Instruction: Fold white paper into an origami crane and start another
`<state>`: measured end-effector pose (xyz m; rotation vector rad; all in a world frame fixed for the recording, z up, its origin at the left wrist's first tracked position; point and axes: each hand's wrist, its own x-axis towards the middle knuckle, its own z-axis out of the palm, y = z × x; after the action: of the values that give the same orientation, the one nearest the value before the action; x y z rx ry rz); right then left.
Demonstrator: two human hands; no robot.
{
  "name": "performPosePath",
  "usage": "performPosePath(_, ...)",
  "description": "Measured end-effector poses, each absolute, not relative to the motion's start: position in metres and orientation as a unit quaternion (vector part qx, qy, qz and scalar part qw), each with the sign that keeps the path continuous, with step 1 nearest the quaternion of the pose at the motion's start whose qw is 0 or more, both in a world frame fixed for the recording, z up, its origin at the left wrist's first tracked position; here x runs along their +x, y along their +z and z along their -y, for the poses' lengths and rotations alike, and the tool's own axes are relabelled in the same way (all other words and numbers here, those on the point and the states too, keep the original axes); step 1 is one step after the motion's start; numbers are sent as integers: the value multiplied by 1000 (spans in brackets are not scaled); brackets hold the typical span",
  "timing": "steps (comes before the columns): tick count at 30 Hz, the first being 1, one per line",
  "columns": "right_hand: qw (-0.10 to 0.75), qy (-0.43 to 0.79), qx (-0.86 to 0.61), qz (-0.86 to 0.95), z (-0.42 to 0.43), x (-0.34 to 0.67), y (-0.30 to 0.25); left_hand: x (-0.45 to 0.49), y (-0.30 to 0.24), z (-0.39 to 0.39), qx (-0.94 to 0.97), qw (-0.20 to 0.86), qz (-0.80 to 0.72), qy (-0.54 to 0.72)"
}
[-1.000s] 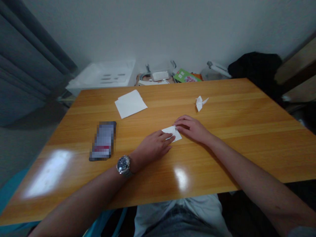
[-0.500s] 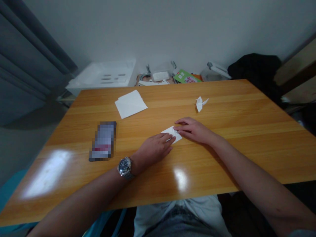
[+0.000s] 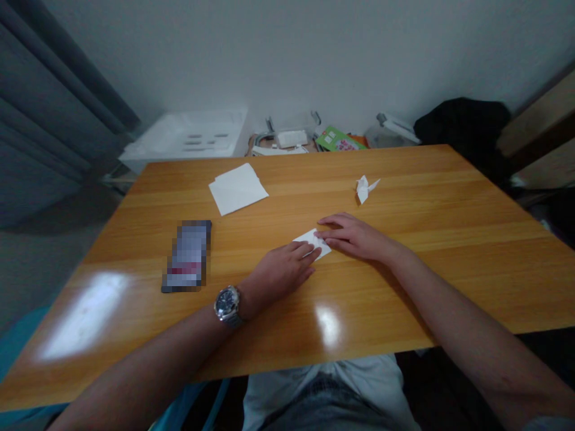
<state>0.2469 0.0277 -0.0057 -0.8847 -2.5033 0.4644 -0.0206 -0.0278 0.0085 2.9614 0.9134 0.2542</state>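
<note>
A small folded white paper (image 3: 308,240) lies flat near the middle of the wooden table (image 3: 426,263). My left hand (image 3: 281,270), a watch on its wrist, rests on the paper's near left part with fingers lying flat. My right hand (image 3: 354,237) presses on the paper's right end, its fingers stretched out and held together. Much of the paper is hidden under both hands.
A phone (image 3: 188,255) lies to the left of my hands. A stack of white paper sheets (image 3: 238,188) sits at the back left, and a finished white paper crane (image 3: 365,187) at the back right. Boxes and clutter (image 3: 291,139) stand behind the table's far edge.
My right hand's fingers have flattened and slid slightly along the paper. The left hand has drawn back a little towards me. The paper stays in place.
</note>
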Motion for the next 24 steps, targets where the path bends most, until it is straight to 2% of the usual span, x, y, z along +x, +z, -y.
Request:
performPosePath(15, 197, 164, -311, 915, -28, 248, -2, -20, 8, 27, 963, -25, -255, 79)
performPosePath(24, 192, 139, -343, 909, -26, 243, -2, -19, 9, 28, 961, -15, -268, 73)
